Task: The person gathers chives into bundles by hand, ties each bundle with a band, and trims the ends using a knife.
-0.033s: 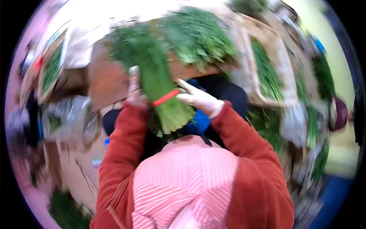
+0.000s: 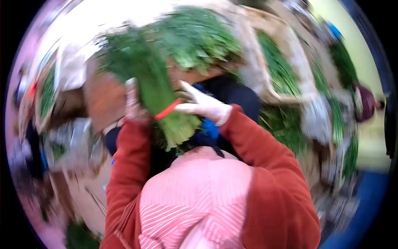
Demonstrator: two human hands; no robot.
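Observation:
A thick bundle of long flat green leaves, looking like garlic chives [image 2: 155, 83], lies between my gloved hands, its pale cut ends toward me. Round it, close to those ends, runs a red band [image 2: 168, 109]. Along the bundle's left side rests my left hand [image 2: 134, 103], one finger pointing up and the others partly hidden by leaves. On the other side my right hand [image 2: 203, 103] has its fingers curved against the bundle at the band's right end. Behind it, a loose heap of the same greens [image 2: 199, 39] covers the board [image 2: 105, 101].
At the right stands a lined crate [image 2: 300, 74] of greens, with more greens [image 2: 284, 128] below it. A clear plastic bag [image 2: 74, 135] and a further crate [image 2: 46, 95] are at the left. A person in a maroon cap [image 2: 365, 103] is at the far right.
The whole scene has shifted left in the picture with some blur. My hands stay at the bundle, and the right hand's fingers look slightly farther apart beside the band.

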